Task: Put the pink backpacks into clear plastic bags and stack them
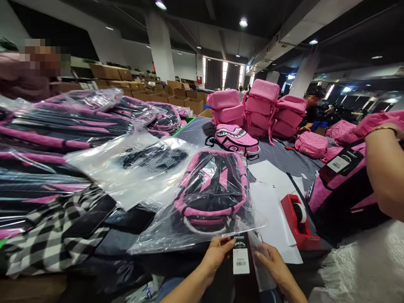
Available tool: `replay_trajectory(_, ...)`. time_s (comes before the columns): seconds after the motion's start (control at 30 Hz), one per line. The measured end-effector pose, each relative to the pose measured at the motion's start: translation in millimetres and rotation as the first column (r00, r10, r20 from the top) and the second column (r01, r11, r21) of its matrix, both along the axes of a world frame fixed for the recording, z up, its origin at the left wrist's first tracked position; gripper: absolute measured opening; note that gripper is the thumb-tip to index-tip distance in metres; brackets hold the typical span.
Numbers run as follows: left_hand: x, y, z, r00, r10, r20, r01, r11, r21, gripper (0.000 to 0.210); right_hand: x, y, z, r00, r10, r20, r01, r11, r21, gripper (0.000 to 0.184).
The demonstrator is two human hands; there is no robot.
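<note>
My left hand (216,254) pinches the left edge of a black hang tag (241,245), which carries a white barcode label. On the other side, my right hand (272,263) grips a small clear plastic sleeve (262,275) beside the tag. Just beyond both hands lies a pink and black backpack (217,185) inside a large clear plastic bag (158,235), whose near edge spreads toward me. Left of it, flat plastic bags (135,172) lie in a pile with black print showing.
Bagged backpacks (72,126) are heaped at left, near a checked cloth (59,231). A red tape dispenser (298,223) and white paper sheets (271,210) lie at right. Pink bags (260,105) stand stacked behind. Another person's arm (385,172) reaches over a tagged backpack (344,185).
</note>
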State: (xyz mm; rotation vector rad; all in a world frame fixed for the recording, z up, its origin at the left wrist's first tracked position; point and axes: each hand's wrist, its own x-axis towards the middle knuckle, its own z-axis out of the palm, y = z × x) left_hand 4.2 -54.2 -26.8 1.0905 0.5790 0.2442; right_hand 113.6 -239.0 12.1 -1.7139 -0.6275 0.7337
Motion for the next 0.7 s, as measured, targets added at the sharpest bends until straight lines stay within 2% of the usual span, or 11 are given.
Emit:
replay_trajectory(0.1, -5.4, -2.0, 6.0, 0.995, 0.096, 0.037, -0.094, 0.995, -0.033, 0.066, -19.1, 0.0, 1.1, 0.971, 0.107, -0.214, -0.092, 0.993, 0.080, 0.059)
replay_trajectory(0.2, -4.8, -6.0, 14.6, 0.997, 0.022, 0.075, -0.017, 0.998, -0.057, 0.065, -32.3, -0.5, -3.9, 0.909, 0.177, -0.377, -0.121, 0.979, 0.167, 0.059)
replay_trajectory(0.33, -5.0, -5.7, 19.3, 0.992, -0.089, 0.090, 0.098, 0.990, -0.105, 0.062, -33.5, -6.0, -15.2, 0.855, -0.001, -0.519, 0.091, 0.985, 0.149, 0.067)
replay_trajectory(0.37, -6.2, -5.5, 18.1, 0.992, -0.091, 0.089, 0.095, 0.994, -0.044, 0.060, -32.4, -6.1, -17.5, 0.853, -0.035, -0.521, 0.120, 0.984, 0.132, 0.069)
replay_trajectory(0.43, -11.1, -6.0, 13.4, 0.998, -0.056, 0.041, 0.046, 0.976, 0.213, 0.053, -30.3, -3.8, -20.9, 0.915, -0.033, -0.402, 0.076, 0.993, 0.091, 0.070)
replay_trajectory(0.47, -15.3, -6.4, 10.6, 0.999, -0.046, -0.012, 0.048, 0.930, 0.364, 0.049, -29.5, -2.0, -22.2, 0.959, -0.026, -0.281, 0.039, 0.998, 0.043, 0.069)
replay_trajectory(0.53, -26.6, -6.3, 6.4, 0.982, -0.092, -0.164, 0.170, 0.807, 0.566, 0.039, -29.0, 1.0, -24.6, 0.998, -0.054, 0.021, 0.056, 0.995, -0.079, 0.061)
replay_trajectory(0.6, -38.1, -3.7, 7.7, 0.946, -0.142, -0.291, 0.308, 0.671, 0.675, 0.030, -30.5, 0.6, -27.6, 0.950, -0.136, 0.280, 0.182, 0.973, -0.144, 0.051)
replay_trajectory(0.63, -41.7, -1.5, 11.6, 0.947, -0.129, -0.294, 0.314, 0.568, 0.761, 0.027, -32.4, -1.1, -29.6, 0.913, -0.165, 0.373, 0.234, 0.961, -0.148, 0.047)
replay_trajectory(0.67, -42.5, 0.8, 18.0, 0.964, -0.107, -0.244, 0.266, 0.417, 0.869, 0.025, -35.0, -3.6, -31.9, 0.877, -0.176, 0.448, 0.266, 0.953, -0.147, 0.042)
replay_trajectory(0.7, -40.0, 3.0, 26.9, 0.981, -0.119, -0.151, 0.174, 0.220, 0.960, 0.025, -38.6, -6.6, -34.2, 0.841, -0.171, 0.513, 0.283, 0.947, -0.149, 0.039)
